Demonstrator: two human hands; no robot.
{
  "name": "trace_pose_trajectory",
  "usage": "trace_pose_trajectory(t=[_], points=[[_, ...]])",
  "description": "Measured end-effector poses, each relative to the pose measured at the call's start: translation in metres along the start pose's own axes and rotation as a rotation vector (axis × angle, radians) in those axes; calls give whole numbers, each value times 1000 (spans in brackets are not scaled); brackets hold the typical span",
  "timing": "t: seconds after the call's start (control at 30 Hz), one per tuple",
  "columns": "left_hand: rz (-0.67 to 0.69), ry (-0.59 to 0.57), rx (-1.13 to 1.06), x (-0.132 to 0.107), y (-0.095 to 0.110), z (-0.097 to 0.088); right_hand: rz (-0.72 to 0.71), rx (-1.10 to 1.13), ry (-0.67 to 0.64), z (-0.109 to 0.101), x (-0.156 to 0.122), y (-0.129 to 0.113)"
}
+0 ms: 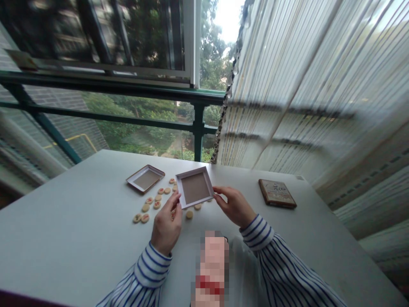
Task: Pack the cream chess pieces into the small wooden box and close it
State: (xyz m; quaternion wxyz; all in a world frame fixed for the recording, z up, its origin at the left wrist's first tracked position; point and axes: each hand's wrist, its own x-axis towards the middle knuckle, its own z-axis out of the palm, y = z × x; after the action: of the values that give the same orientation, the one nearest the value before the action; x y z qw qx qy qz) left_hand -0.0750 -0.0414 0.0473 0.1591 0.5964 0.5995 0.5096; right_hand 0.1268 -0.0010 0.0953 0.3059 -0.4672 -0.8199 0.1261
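Observation:
Between both hands I hold a shallow square cardboard box tray (195, 187), its brown inside facing me and its white walls upright. My left hand (166, 224) grips its left lower corner. At the right edge, my right hand (235, 205) pinches the wall between thumb and fingers. Below and left of the tray, several round wooden game pieces (145, 207) with red or dark markings lie scattered on the white table (79, 226). Some pieces are partly hidden behind the tray and my left hand.
A second shallow box part (147, 179) lies inside-up at the back left. A closed box with a printed cover (277, 193) rests at the right. A pixelated patch (212, 268) covers something at the front. Beyond the table are a green railing (198, 115) and a string curtain (287, 85).

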Motion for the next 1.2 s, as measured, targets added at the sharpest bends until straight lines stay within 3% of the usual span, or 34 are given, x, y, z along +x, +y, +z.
trace_pose_trajectory(t=[0.53,1.2], points=[[72,-100,-27,0,-1,26,88,130,106,-1,-26,24],[134,-259,11,-1,15,53,269,184,201,3,-61,57]])
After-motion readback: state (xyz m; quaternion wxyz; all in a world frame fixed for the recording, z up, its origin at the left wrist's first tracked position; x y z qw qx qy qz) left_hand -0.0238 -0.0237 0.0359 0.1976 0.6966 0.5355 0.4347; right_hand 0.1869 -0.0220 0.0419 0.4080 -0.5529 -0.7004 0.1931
